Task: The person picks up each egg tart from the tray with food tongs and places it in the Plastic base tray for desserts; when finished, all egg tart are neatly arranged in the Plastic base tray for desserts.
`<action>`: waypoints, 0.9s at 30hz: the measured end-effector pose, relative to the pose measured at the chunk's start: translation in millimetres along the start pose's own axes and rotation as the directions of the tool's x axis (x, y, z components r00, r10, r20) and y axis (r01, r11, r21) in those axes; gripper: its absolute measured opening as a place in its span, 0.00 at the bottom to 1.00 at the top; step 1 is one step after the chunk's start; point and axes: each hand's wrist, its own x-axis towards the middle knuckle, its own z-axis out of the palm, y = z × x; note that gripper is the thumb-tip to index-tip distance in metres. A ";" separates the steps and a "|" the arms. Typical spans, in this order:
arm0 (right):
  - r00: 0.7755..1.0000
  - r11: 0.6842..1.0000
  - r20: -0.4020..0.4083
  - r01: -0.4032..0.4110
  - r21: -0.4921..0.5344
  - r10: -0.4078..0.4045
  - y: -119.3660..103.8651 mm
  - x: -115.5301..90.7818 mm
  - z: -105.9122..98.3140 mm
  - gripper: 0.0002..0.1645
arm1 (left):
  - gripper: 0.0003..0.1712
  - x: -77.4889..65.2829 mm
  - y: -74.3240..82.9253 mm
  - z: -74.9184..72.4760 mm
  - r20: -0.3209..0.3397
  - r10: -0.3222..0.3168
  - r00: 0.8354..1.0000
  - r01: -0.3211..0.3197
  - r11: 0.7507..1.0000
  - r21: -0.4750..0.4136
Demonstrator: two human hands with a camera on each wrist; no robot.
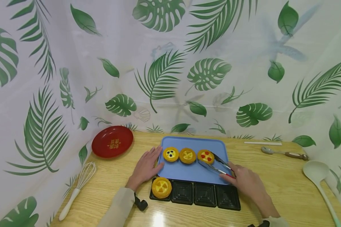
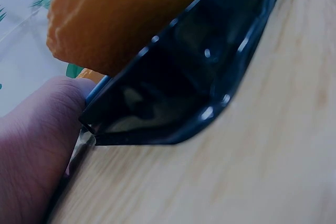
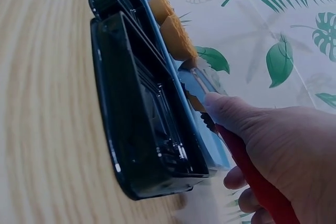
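Observation:
My right hand (image 1: 248,181) holds tongs (image 3: 257,179) with red handles. The tongs' tips stand apart on either side of a tart with red dots (image 1: 206,154). This tart sits at the right of a row on the blue tray (image 1: 182,173), beside a tart with wedge-shaped pieces (image 1: 187,155) and one with dark blue dots (image 1: 170,154). At the tray's left edge rests my left hand (image 1: 146,165), fingers straight and thumb over the rim. Before the tray lies a black mould with square compartments (image 1: 205,194); another tart (image 1: 161,188) fills its leftmost one.
A red plate (image 1: 112,142) lies at the back left, with a whisk (image 1: 80,186) in front of it. On the right are a white stick (image 1: 262,143), a spoon with a brown handle (image 1: 284,153) and a pale ladle (image 1: 316,171). A leaf-patterned curtain (image 1: 170,78) hangs behind the table.

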 end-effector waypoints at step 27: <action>0.992 0.995 -0.076 0.095 -0.021 -0.096 -34.1 -12.8 -35.6 0.44 | 0.40 -0.1 0.0 -0.9 -0.011 0.011 1.000 -0.011 1.000 -0.016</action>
